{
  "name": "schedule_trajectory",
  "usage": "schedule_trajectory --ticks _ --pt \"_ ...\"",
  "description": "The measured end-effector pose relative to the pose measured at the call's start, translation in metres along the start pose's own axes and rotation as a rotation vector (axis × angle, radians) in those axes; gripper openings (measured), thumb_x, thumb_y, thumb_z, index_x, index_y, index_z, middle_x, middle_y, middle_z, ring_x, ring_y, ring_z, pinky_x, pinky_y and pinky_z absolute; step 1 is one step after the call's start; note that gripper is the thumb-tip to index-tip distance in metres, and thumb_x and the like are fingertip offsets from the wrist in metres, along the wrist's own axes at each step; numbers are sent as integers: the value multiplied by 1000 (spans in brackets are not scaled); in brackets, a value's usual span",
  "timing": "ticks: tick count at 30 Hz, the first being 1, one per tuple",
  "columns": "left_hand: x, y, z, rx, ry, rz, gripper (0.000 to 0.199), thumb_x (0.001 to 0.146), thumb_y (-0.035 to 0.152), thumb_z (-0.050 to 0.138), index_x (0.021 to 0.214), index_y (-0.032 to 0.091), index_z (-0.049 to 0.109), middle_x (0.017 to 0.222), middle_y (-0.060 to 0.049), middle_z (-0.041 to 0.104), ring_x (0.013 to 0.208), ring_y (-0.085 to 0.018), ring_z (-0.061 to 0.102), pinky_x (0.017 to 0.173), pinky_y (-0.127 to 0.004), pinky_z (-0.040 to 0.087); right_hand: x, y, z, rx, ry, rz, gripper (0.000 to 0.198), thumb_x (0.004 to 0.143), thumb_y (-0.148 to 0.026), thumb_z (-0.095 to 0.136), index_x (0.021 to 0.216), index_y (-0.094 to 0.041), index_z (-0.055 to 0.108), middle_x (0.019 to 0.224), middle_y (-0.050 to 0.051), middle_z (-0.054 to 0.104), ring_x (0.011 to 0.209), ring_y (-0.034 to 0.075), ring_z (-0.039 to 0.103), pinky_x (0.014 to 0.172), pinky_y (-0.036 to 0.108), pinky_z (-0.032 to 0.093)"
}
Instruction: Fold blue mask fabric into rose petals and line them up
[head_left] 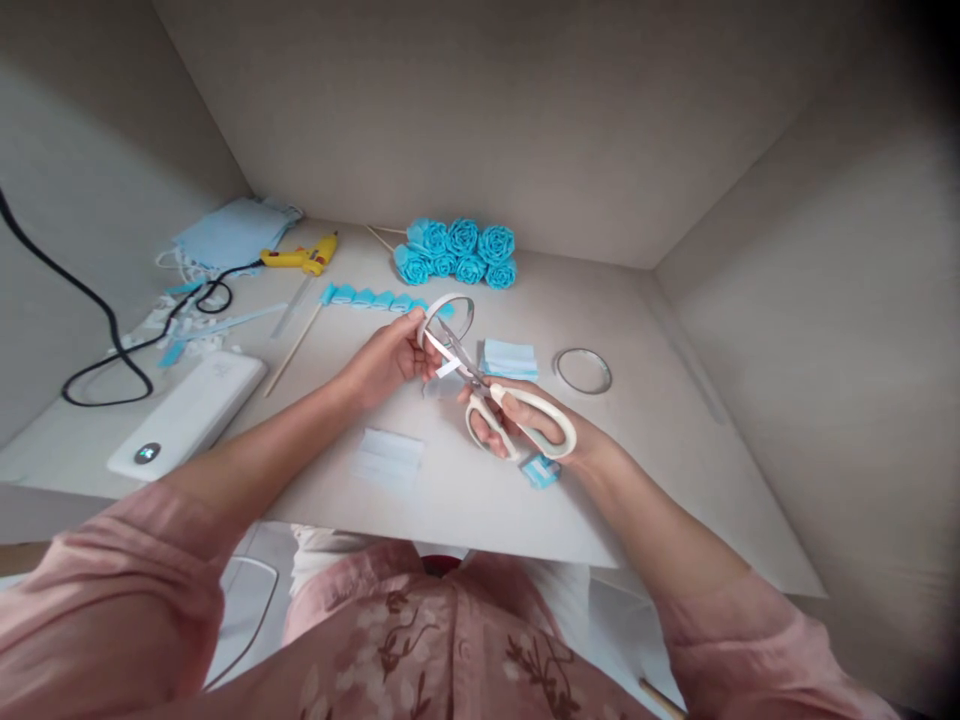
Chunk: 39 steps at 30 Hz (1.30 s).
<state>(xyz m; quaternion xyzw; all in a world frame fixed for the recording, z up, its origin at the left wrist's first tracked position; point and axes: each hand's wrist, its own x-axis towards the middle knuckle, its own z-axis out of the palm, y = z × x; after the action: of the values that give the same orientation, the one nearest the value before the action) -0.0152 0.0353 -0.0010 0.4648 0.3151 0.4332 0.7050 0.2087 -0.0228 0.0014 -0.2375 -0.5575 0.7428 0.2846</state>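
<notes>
My left hand (394, 352) is closed on the rim of a narrow roll of tape (470, 312), held upright above the table. A short white strip (448, 369) shows beside the scissor blades, below the roll. In my right hand (517, 410) are scissors with cream handles (559, 425); thumb and fingers are through the loops. Their blades point up and left into the roll; whether they touch the tape I cannot tell. Under and beside the hands lie a stack of pale blue pieces (510, 358), a pleated pale piece (388, 457) and a small blue folded piece (541, 471).
Blue fabric-like roses (463, 255) lie at the back. A stick (296, 345) with a blue folded strip (367, 299), a yellow glue gun (304, 256), face masks (229, 233), scraps and a white power bank (191, 412) are left. Another ring-shaped roll (583, 371) lies right. Walls enclose the table.
</notes>
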Motion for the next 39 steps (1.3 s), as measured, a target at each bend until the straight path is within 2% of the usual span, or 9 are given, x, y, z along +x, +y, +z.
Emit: schedule_trajectory --ticks 8,14,22,27,31,35,39 --pt "-4 -4 2 25 -81 5 55 77 67 66 74 12 64 66 -5 65 58 -16 62 58 -28 51 1 0 -2 44 3 21 53 87 -61 60 111 -14 61 71 0 58 54 8 51 46 18 41" --pt "-7 -9 1 64 -203 50 56 78 65 67 81 10 70 75 -10 70 72 -19 66 72 -31 53 1 1 -2 50 -9 14 54 88 -63 58 110 -14 61 71 0 58 51 7 50 45 19 39" --pt "-11 -7 2 141 -338 74 50 84 60 64 89 10 73 82 -11 71 77 -19 66 76 -31 51 1 -4 2 72 -21 12 56 87 -63 60 112 -13 60 65 -3 55 49 7 47 43 19 35" --pt "-12 -6 1 171 -361 66 47 84 57 66 91 11 75 80 -10 70 78 -18 65 76 -29 51 1 -4 2 108 -21 18 55 85 -62 63 109 -12 62 61 -3 55 46 7 45 39 18 34" --pt "-12 -7 1 156 -309 68 46 81 57 70 86 11 75 83 -11 72 77 -18 66 74 -29 51 1 1 -2 152 -19 40 56 84 -63 63 112 -13 63 58 -6 52 40 5 40 35 17 31" --pt "-11 -5 2 109 -240 101 37 84 46 70 88 10 76 87 -12 73 78 -20 66 78 -32 51 1 2 -5 182 8 43 57 84 -64 62 113 -15 64 58 -7 51 37 3 35 33 16 28" --pt "-11 -1 5 11 -248 105 33 81 40 69 93 11 76 90 -13 74 86 -24 67 84 -36 50 1 -2 -1 207 2 42 53 82 -60 67 111 -15 66 56 -7 50 38 3 35 32 15 29"
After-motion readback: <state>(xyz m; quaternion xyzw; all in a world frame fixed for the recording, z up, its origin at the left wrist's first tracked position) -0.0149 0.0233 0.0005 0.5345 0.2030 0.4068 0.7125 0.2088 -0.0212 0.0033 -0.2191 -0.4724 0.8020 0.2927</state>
